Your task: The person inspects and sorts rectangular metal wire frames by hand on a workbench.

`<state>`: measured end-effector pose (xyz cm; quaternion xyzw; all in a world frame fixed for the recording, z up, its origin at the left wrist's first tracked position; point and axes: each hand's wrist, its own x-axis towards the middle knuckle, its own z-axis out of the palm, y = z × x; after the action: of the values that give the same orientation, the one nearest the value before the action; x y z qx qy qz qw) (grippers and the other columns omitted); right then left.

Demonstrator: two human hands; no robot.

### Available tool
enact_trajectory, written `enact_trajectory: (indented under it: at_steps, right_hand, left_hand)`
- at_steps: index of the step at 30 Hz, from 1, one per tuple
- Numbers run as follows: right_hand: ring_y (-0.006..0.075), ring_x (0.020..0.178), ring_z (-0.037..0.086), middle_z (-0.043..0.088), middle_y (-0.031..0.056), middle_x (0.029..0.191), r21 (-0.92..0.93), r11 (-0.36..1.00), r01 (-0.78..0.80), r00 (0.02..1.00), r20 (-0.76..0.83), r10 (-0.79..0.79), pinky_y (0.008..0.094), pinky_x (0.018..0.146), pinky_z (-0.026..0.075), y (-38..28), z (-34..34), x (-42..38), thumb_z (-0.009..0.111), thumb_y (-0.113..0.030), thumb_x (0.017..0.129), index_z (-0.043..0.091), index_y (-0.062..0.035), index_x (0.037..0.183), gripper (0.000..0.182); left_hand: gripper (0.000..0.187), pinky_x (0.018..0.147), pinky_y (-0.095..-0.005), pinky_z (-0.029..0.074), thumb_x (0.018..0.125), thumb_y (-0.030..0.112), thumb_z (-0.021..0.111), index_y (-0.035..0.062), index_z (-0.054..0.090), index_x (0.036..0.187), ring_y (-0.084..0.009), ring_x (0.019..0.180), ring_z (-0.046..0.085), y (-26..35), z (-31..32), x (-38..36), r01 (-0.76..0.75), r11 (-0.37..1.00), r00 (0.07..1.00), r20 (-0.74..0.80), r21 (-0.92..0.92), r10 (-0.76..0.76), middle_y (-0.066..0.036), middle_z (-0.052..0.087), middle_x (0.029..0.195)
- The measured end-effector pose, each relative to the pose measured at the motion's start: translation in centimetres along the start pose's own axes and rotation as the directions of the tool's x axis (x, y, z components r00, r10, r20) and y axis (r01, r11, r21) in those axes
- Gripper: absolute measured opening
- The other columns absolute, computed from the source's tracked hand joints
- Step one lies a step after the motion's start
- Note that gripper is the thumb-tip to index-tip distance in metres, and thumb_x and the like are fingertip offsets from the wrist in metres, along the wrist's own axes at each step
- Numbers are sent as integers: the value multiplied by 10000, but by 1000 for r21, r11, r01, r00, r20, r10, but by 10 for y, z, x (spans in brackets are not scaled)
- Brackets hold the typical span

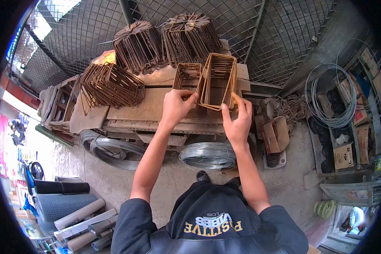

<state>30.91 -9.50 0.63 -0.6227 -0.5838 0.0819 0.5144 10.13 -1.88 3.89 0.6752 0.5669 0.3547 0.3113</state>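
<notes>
Rusty rectangular rebar stirrups stand in a stack at the right part of the wooden bench, and the nearest one is tilted against the others. My left hand pinches the left side of this front stirrup between thumb and forefinger. At its lower right corner, my right hand has thumb and fingers closed around the bar. Just left of it stands a narrower stack of stirrups, partly hidden by my left hand.
A leaning pile of stirrups lies at the bench's left. Two bundles, a left one and a right one, stand against the wire mesh fence. Coils of wire sit below the bench; a cardboard box is at right.
</notes>
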Motion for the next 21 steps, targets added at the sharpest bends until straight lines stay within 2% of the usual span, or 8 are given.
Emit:
enact_trajectory:
  at_steps: [4,6,11,14,16,18,19,21]
  right_hand:
    - [355,1192,619,607,177,1260,15,999,-36,999,-8,36,454,1013,533,4,-1,4,779,-205,974,664,-18,1379,461]
    - [350,1179,627,609,179,1267,31,998,-51,999,10,51,449,1007,537,7,-2,7,782,-202,972,658,-13,1391,476]
    - [338,1154,644,614,181,1294,93,995,-37,998,45,33,434,992,545,13,-5,7,793,-188,960,639,3,1424,524]
    - [349,1212,622,612,182,1318,186,982,-34,996,83,19,440,1045,523,9,-12,5,801,-182,946,633,2,1441,555]
    - [366,1281,588,607,183,1344,74,993,92,992,81,-98,447,1109,488,10,-16,4,816,-184,924,618,1,1460,601]
    - [368,1308,571,602,183,1380,61,990,124,988,80,-129,451,1132,471,16,-18,2,821,-187,918,613,3,1466,617]
    - [370,1335,554,597,183,1416,52,986,155,984,85,-159,455,1156,455,20,-19,1,825,-191,912,607,6,1473,633]
    - [368,1330,563,609,183,1431,50,991,121,988,90,-125,455,1150,464,25,-20,2,822,-188,915,613,8,1469,624]
  left_hand:
    - [327,690,-306,588,956,241,808,-51,817,1103,-145,743,775,-3,8,0,-35,997,999,-1,-62,35,-157,815,859]
    - [312,729,-350,594,920,263,818,-8,832,1072,-223,755,791,-1,12,-1,-35,995,999,-37,-94,32,-182,808,856]
    - [313,725,-355,587,911,274,827,5,836,1069,-228,741,777,12,18,-2,-16,997,998,-60,-71,12,-163,804,837]
    - [319,728,-358,584,904,287,833,9,837,1062,-244,732,765,17,21,-5,-21,998,996,-90,-62,15,-155,800,832]
    - [322,734,-359,583,900,293,836,12,839,1058,-257,740,762,17,23,-6,-30,997,994,-103,-68,23,-158,798,841]
    - [382,758,-364,584,892,299,838,-7,819,1120,-285,828,770,12,22,-10,-103,994,989,-116,-49,96,-184,798,954]
    - [382,758,-364,584,892,299,838,-7,819,1120,-285,828,770,12,21,-15,-105,993,989,-111,-50,99,-184,798,954]
    - [527,779,-330,583,898,281,852,-52,742,1291,-212,932,768,13,18,-25,-224,971,975,15,81,223,-204,789,1139]
